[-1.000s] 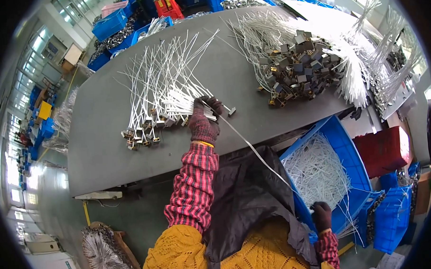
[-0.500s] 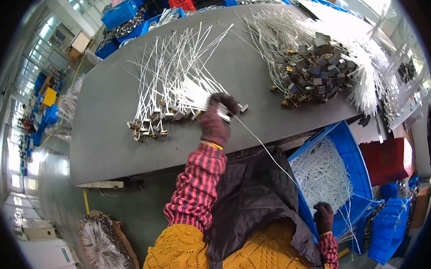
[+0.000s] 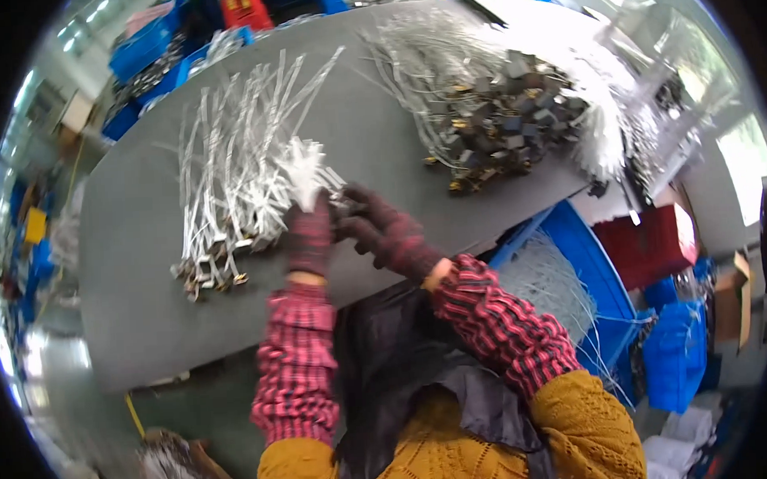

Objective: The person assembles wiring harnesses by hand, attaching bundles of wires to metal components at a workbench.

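In the head view, the white bundle (image 3: 301, 168) stands out of the person's left grip (image 3: 310, 229) over the near part of the grey counter (image 3: 150, 319), its pale ends fanning away from the body. The gloved left fingers look closed round its base, though motion blurs them; the right grip (image 3: 383, 231) has bent fingers just beside, and whether it pinches anything I cannot tell. The bundle looks light, its slim pieces fairly stiff yet bendable, probably smooth enough to slide against one another, so it is best taken low and squeezed all round rather than by the splayed tips. Close on its left lie white wires (image 3: 220, 152) ending in small metal-and-dark connectors (image 3: 207, 271); these could snag it, and they crowd that side. Well apart to the right, a heap of dark blocks (image 3: 514, 121) with more pale wires covers the counter. Past the near edge, by the right forearm, a blue crate (image 3: 608, 265) holds loose white strands (image 3: 537, 276), with a red box (image 3: 650, 245) beyond it.
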Demonstrator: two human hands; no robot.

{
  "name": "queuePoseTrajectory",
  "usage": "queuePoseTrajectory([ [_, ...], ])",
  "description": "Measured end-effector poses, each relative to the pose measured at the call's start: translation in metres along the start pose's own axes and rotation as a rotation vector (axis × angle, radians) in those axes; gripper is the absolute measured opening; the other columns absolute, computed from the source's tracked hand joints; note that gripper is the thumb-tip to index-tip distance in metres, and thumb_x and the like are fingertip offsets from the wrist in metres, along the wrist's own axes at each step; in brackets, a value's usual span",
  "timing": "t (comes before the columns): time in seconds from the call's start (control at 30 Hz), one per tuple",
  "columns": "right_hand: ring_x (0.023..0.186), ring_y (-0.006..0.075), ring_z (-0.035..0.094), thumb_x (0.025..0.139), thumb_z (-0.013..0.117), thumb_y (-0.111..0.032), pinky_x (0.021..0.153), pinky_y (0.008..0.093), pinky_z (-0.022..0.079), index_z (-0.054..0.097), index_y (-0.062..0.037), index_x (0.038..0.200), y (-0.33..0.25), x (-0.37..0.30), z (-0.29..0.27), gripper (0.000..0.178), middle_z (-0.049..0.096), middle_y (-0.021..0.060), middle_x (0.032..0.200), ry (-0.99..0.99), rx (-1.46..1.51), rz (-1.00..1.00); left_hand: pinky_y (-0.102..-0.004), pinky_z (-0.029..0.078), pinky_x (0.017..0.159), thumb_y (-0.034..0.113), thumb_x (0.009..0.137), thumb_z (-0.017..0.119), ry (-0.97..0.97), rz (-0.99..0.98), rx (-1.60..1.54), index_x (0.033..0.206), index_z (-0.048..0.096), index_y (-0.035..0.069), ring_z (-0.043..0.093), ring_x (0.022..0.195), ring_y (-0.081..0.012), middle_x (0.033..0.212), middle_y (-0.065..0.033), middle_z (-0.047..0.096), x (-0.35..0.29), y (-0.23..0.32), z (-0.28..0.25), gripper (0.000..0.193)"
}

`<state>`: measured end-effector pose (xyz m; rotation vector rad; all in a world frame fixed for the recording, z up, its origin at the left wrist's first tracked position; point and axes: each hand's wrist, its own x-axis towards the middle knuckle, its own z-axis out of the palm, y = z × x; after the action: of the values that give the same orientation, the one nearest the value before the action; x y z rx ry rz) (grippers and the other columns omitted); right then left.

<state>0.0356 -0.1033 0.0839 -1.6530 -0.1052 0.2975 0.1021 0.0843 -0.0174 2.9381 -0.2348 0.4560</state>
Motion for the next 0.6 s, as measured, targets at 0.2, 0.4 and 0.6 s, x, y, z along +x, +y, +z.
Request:
queuePoseTrajectory([
  [0.2,0.109,0.0370,0.062,0.079,0.078,-0.021,0.084,0.0463,0.053,0.053,-0.0126,0.133,0.045,0.014,-0.127,0.060,0.064,0.0164,0.119,0.692,-0.947,-0.318,-0.0338,0.047,0.040,0.035,0.095,0.060,0.061,-0.748,-0.796,0.109,0.060,0.005,0.059,0.045,-0.0176,0.065,-0.0114,0.064,0.035,-0.062,-0.062,0.033],
  [0.4,0.096,0.0353,0.066,0.078,0.077,-0.021,0.078,0.0448,0.054,0.061,-0.0107,0.120,0.058,0.002,-0.184,0.046,0.067,0.0163,0.107,0.676,-1.063,-0.160,-0.0345,0.057,0.062,0.035,0.099,0.059,-0.076,-0.525,-1.710,0.107,0.064,0.003,0.069,0.071,-0.0213,0.088,-0.0127,0.070,0.007,0.025,-0.085,0.034],
  [0.6,0.085,0.0303,0.068,0.082,0.075,-0.025,0.073,0.0391,0.054,0.064,-0.0090,0.111,0.071,-0.103,-0.121,0.036,0.067,0.0140,0.094,0.517,-0.486,-0.098,-0.0347,0.057,0.078,0.032,0.103,0.052,-0.358,-0.574,-2.016,0.106,0.063,0.000,0.067,0.084,-0.0206,0.095,-0.0104,0.070,-0.049,0.099,-0.018,0.035],
])
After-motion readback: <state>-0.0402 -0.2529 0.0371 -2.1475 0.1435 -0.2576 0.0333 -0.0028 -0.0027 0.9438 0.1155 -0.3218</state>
